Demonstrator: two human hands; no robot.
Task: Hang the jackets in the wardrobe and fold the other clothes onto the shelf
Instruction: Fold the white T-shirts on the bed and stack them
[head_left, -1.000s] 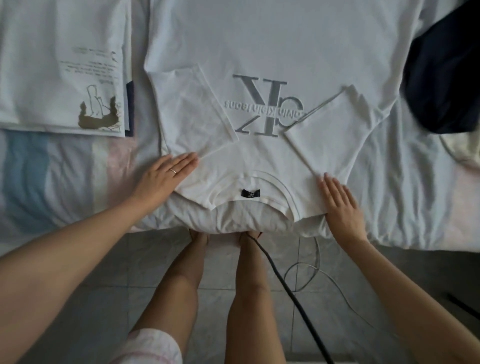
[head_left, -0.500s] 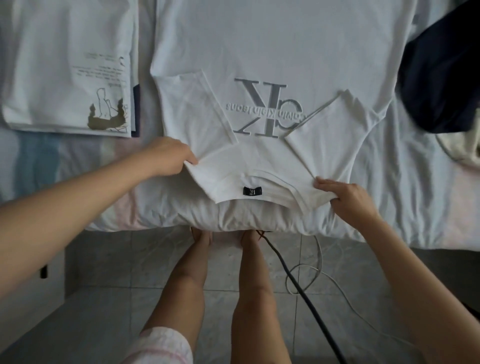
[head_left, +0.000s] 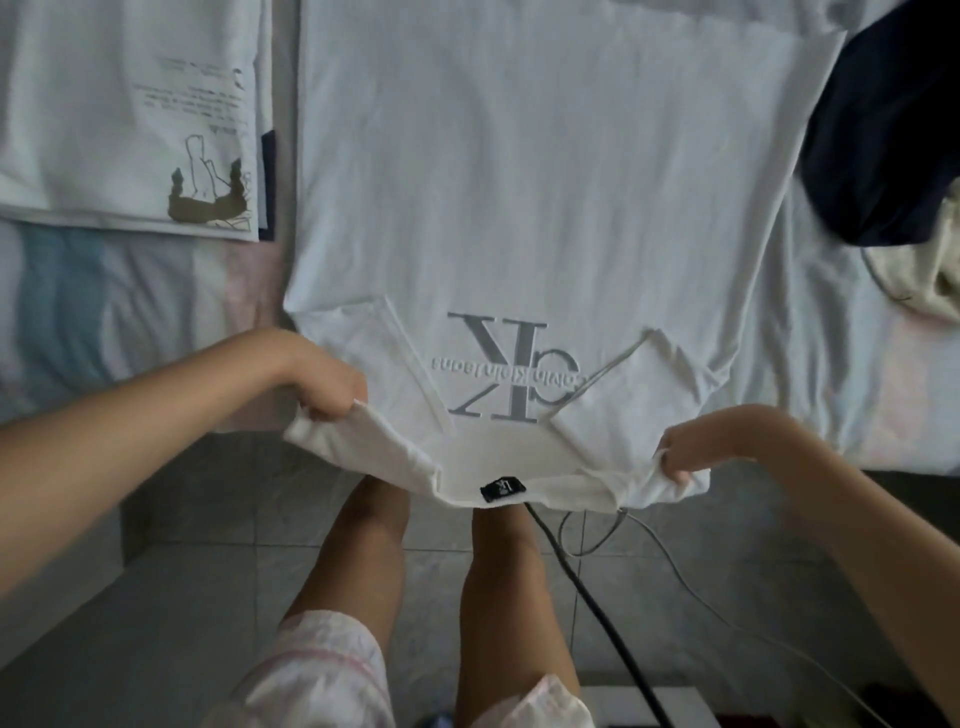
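Note:
A white T-shirt (head_left: 545, 197) with a grey logo lies front up on the bed, both sleeves folded in over its chest. Its collar end, with a black neck label (head_left: 503, 488), is lifted off the bed edge toward me. My left hand (head_left: 322, 387) grips the shirt's left shoulder corner. My right hand (head_left: 696, 452) grips the right shoulder corner. The collar sags between the two hands above my legs.
A folded white shirt (head_left: 124, 119) with a brown print lies at the bed's far left. A dark navy garment (head_left: 883, 135) and a cream one (head_left: 930, 275) sit at the right. Black and grey cables (head_left: 597, 603) run across the tiled floor by my legs.
My hands went from lying flat on the shoulders to gripping them, then lifted the collar end off the bed toward me. The view has tilted to show more of the shirt.

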